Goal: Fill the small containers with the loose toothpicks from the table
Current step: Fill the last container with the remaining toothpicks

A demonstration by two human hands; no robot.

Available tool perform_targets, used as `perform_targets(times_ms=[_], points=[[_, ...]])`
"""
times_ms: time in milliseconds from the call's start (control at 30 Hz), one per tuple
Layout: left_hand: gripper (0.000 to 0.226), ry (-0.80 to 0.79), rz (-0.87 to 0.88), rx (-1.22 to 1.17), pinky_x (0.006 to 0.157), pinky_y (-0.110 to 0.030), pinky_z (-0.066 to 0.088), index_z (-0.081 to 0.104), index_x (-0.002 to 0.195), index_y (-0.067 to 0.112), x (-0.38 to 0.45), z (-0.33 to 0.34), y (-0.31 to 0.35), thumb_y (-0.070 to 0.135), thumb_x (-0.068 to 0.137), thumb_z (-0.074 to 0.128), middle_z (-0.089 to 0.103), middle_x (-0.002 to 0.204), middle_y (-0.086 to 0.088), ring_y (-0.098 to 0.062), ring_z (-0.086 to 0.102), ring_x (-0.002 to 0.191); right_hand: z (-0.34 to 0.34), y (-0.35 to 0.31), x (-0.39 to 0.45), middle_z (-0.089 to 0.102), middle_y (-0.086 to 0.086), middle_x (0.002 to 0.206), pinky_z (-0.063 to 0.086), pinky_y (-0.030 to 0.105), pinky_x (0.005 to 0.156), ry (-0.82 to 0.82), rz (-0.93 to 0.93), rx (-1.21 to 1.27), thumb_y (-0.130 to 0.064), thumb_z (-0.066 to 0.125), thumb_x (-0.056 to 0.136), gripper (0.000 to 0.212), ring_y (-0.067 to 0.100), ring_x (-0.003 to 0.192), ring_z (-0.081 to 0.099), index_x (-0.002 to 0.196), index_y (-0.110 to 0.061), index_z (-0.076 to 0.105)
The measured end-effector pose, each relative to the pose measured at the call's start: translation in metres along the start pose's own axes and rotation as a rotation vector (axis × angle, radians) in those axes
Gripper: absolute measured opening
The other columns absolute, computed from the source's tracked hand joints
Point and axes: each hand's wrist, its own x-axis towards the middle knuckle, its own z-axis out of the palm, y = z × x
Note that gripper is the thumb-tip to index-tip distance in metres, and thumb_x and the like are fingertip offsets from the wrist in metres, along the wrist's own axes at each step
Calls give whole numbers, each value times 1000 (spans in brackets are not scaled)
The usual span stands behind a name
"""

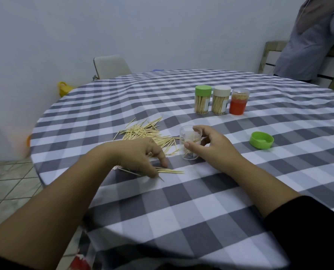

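**Hands gathering toothpicks at a checked worktop**

The left hand (142, 155) reaches down with curled fingers, pinching a small bundle of thin, pointed wooden toothpicks (170, 171) that lie flat and roughly parallel on the cloth. The right hand (211, 146) curls around a small clear plastic container (189, 142) — a lidless upright cylinder with a few toothpicks inside — thumb on its near side, fingertips at the rim.

Just behind the left hand, and just left of the container, spreads a loose pile of toothpicks (142, 131), pale sticks crossing at many angles. To the right of the right hand, apart from it, a round green plastic lid (261, 140) rests on the cloth.

Farther back stand three cylinders in a close row: a green-capped container (202, 99) and a white-capped container (220, 99), both packed with upright toothpicks, and an orange container (238, 101) turned cap down.

The round worktop (181, 201) wears a soft, slightly wrinkled grey-and-white gingham cloth. Beyond it are a pale chair (111, 66) and, at the upper right, a person (314, 41) in grey.
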Motion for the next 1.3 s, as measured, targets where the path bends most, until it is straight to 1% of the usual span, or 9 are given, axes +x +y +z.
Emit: perform_targets(times_ms=[133, 367, 467, 600, 767, 1000, 1133, 1200, 1300], points=[[5, 219, 4, 24, 92, -34, 44, 72, 75, 37, 7, 6, -1, 34, 77, 75, 49, 100, 13, -7, 45, 98, 0, 0, 0, 53, -5, 119, 38, 8, 63, 1, 0, -10, -36, 67, 84, 58, 2, 89, 50, 136, -23, 45], [16, 535, -160, 243, 87, -31, 30, 72, 79, 30, 25, 14, 4, 46, 79, 69, 48, 96, 14, -12, 40, 103, 1, 0, 1, 52, -5, 121, 38, 9, 66, 9, -4, -31, -37, 67, 84, 59, 3, 90, 50, 136, -23, 44], [16, 538, -163, 321, 85, -30, 30, 69, 85, 31, 27, 13, 7, 47, 80, 66, 50, 103, 10, -16, 42, 107, 0, 0, 1, 51, -6, 118, 37, 9, 64, 24, 5, -49, -37, 67, 84, 59, 3, 87, 50, 136, -22, 45], [33, 447, -83, 289, 100, -35, 30, 62, 111, 41, 28, 14, 13, 45, 78, 65, 45, 114, 9, -15, 36, 115, -4, 2, 3, 54, -4, 120, 40, 12, 67, 57, 26, -55, -38, 68, 83, 60, 7, 93, 52, 136, -21, 45], [7, 505, 25, 168, 92, -30, 31, 65, 86, 40, 34, 20, 15, 45, 82, 66, 46, 100, 12, -11, 39, 106, -4, 2, 4, 54, -6, 115, 41, 19, 73, 71, 31, -51, -39, 69, 82, 59, 8, 94, 52, 135, -21, 46], [16, 594, -58, 343, 88, -28, 33, 70, 89, 29, 41, 16, 10, 42, 86, 62, 50, 101, 10, -15, 42, 105, -9, 3, 6, 51, -1, 134, 46, 29, 91, 113, 90, -63, -41, 66, 84, 63, 14, 110, 52, 138, -20, 42], [30, 590, -122, 460, 97, -32, 35, 61, 115, 26, 46, 14, 12, 39, 89, 54, 53, 125, 2, -20, 43, 116, -9, 3, 6, 49, 0, 137, 46, 33, 96, 111, 101, -71, -42, 66, 84, 65, 16, 116, 51, 140, -21, 41], [45, 509, -137, 477, 104, -33, 32, 45, 135, 20, 52, 14, 11, 35, 92, 49, 45, 140, -1, -21, 40, 127, -7, 3, 6, 48, 0, 138, 46, 32, 95, 108, 93, -77, -43, 65, 84, 65, 15, 115, 50, 140, -21, 41], [51, 341, -206, 534, 110, -37, 29, 27, 145, 11, 60, 16, 12, 25, 97, 36, 36, 149, -10, -25, 37, 134, -3, 2, 6, 49, -1, 136, 46, 28, 89, 92, 69, -84, -44, 65, 84, 65, 12, 107, 50, 140, -22, 40]])
